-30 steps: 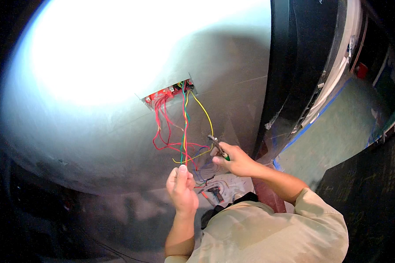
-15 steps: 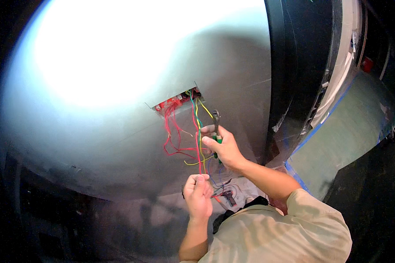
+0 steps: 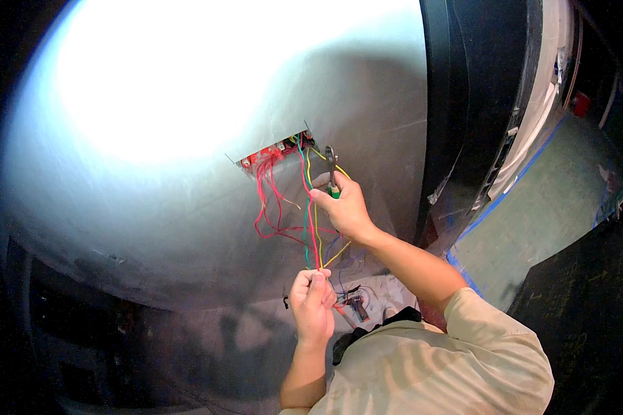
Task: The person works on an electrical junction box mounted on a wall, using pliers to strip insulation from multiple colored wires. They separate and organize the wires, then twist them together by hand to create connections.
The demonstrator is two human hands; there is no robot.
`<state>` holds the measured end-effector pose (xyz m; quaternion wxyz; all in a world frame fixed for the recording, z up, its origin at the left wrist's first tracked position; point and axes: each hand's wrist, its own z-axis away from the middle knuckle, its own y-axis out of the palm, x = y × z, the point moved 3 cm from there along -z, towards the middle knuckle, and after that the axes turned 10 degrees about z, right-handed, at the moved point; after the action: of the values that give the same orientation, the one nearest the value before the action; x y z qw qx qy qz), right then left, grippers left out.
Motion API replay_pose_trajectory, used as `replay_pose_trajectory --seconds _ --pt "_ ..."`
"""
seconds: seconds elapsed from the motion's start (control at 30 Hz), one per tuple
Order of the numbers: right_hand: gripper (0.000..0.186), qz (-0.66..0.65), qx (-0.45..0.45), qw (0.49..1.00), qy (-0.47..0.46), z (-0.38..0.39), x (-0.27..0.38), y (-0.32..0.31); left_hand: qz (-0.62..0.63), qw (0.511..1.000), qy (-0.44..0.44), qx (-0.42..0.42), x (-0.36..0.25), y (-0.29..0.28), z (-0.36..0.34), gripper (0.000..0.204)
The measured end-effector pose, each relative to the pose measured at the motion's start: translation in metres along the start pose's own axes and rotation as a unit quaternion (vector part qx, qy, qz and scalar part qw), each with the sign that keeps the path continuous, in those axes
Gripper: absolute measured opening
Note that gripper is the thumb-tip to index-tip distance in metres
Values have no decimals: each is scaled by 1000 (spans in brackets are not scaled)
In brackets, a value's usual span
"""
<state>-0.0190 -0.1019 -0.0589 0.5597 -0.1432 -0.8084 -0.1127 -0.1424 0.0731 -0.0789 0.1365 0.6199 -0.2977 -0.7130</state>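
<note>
Red, yellow and green electrical wires (image 3: 316, 238) run down from a rectangular wall box (image 3: 246, 164). My left hand (image 3: 311, 304) is closed in a pinch on the lower part of the red and yellow wires; whether the green one is also between the fingers, I cannot tell. Higher up, my right hand (image 3: 347, 211) is wrapped round pliers (image 3: 331, 162) with green handles, their dark head pointing upward. Its thumb and fingertips touch the wires below the box. A yellow wire bows out to the right past the pliers.
Several loose red wires (image 3: 258, 207) hang from the left part of the box. Below my hands, a dark tool resembling a power drill (image 3: 359, 308) lies on a pale surface among thin cables. A dark vertical panel (image 3: 457, 124) stands right of the grey wall (image 3: 381, 104).
My right hand has moved up with the pliers, and my left slightly up. The green wire now hangs down beside the red one. The yellow end that stuck out leftward no longer shows there.
</note>
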Motion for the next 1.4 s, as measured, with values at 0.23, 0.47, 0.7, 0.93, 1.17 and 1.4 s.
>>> replay_pose_trajectory --seconds 0.23,0.47,0.7,0.93,1.17,1.4 --pt "22 -30 7 999 39 -3 0 -10 4 1000 8 -2 3 -4 -3 18" --pt "28 66 46 995 -56 -3 25 -16 6 1000 14 -7 2 -5 -1 18" --pt "33 194 51 978 -63 -6 27 -10 17 1000 19 -6 0 -7 2 18" --pt "30 66 -4 995 -73 -3 5 -26 -5 998 59 -32 -7 -14 2 19" --pt "15 -290 134 932 169 22 34 -53 -76 991 97 -46 -10 -24 8 18" --pt "24 -268 152 927 212 26 11 -52 -97 990 99 -37 -7 -18 6 19"
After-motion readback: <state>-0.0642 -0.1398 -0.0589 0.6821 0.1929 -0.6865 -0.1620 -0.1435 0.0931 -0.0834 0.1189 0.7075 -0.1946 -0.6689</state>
